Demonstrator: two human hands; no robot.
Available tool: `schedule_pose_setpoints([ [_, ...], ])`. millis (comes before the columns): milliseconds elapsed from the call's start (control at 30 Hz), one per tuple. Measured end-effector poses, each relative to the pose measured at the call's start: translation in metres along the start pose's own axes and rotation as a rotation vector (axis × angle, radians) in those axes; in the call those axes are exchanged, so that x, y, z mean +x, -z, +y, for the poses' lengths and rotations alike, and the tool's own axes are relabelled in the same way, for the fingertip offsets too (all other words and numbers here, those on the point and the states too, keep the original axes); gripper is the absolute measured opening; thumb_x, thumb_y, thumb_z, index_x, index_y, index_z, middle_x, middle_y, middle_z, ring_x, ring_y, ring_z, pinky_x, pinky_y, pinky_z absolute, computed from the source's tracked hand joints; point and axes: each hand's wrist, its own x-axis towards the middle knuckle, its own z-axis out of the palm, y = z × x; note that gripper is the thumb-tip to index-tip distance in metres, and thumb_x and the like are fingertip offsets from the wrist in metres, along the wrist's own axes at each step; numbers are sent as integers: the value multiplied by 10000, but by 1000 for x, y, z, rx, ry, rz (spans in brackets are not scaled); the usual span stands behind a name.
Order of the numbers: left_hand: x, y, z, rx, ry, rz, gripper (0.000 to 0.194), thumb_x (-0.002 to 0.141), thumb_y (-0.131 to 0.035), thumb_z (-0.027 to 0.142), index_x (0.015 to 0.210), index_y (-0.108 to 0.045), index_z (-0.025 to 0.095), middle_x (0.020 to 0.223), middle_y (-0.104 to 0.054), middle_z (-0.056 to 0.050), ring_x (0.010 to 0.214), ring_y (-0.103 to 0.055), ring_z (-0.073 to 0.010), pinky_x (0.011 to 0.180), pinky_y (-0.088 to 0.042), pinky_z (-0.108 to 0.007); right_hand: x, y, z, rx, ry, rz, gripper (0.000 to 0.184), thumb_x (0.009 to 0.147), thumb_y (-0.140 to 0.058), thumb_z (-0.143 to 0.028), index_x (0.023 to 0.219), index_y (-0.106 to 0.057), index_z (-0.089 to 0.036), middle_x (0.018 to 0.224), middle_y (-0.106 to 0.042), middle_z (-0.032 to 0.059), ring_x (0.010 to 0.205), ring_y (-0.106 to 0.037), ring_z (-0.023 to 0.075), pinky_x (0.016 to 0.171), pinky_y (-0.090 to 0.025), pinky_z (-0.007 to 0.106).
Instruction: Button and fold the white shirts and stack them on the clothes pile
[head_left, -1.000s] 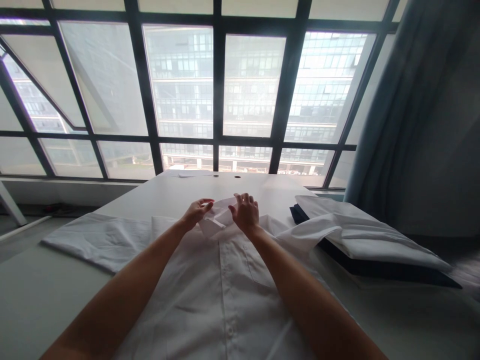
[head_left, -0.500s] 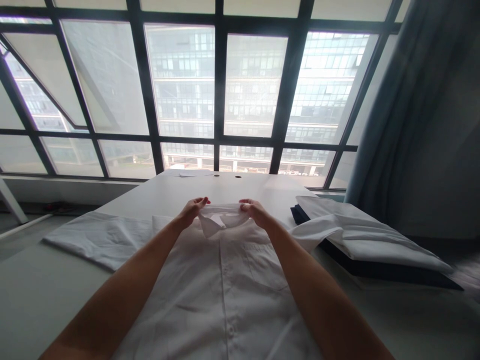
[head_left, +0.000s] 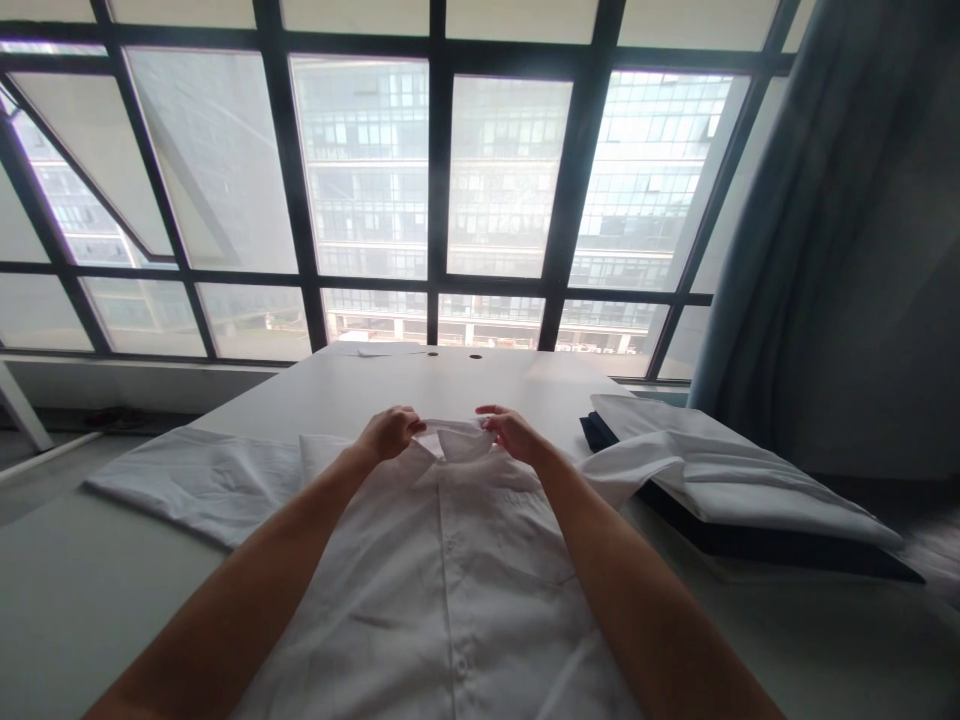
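A dark-framed window [head_left: 510,180] fills the upper part of the frame, beyond the white bench [head_left: 517,385]. The white shirt [head_left: 382,590] lies front up on it, from bottom centre to mid-frame, soft creases shading the cloth. A stack of white and dark cloth [head_left: 757,470] sits at right. My left hand [head_left: 394,432] and right hand [head_left: 514,432] are each pinched on an end of the collar [head_left: 466,445], its flaps angled down in front. Below, the placket [head_left: 444,560] runs straight, a small pale button [head_left: 460,663] low on it.
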Motion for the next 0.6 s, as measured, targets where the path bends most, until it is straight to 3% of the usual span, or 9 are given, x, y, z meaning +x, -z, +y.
schedule_pose_setpoints([
  [133, 0, 4, 12, 102, -4, 102, 214, 931, -549, 203, 899, -760, 194, 963, -702, -114, 945, -641, -268, 873, -507, -387, 3, 6, 1, -418, 54, 154, 32, 721, -696, -157, 741, -691, -133, 615, -624, 4, 586, -561, 123, 564, -442, 212],
  [167, 0, 5, 18, 133, -21, 154, 208, 929, -554, 189, 967, -759, 191, 1020, -699, -126, 988, -632, -277, 892, -501, -403, 3, 7, 0, -442, 36, 148, 61, 742, -710, -164, 701, -677, -133, 585, -609, 6, 561, -549, 121, 545, -438, 214],
  [267, 2, 7, 39, 139, -135, 190, 210, 963, -565, 254, 1031, -748, 175, 1031, -697, -137, 992, -628, -276, 890, -499, -406, 0, 8, -7, -278, -33, 56, 126, 800, -733, -183, 713, -658, -131, 591, -615, 26, 556, -573, 128, 557, -485, 229],
  [400, 2, 2, 62, 26, -243, 34, 244, 919, -667, 422, 989, -757, 207, 1025, -719, -100, 958, -656, -263, 864, -512, -373, -9, 5, -18, 20, -75, -46, 86, 842, -690, -168, 783, -631, -146, 729, -650, 35, 681, -641, 148, 712, -570, 285],
  [500, 1, -6, 68, -60, -184, -49, 257, 840, -761, 350, 1060, -742, 217, 1020, -733, -78, 943, -682, -256, 857, -525, -351, -12, 2, -22, 139, -134, -108, 87, 868, -551, -140, 796, -594, -163, 735, -629, 18, 726, -648, 155, 787, -580, 321],
  [600, 1, -13, 71, -65, -61, -44, 374, 787, -787, 251, 1143, -706, 170, 1100, -725, -119, 1003, -685, -284, 894, -527, -370, -12, -2, -23, 175, -191, -90, 115, 874, -514, -191, 772, -564, -174, 696, -608, 19, 714, -635, 167, 773, -578, 333],
])
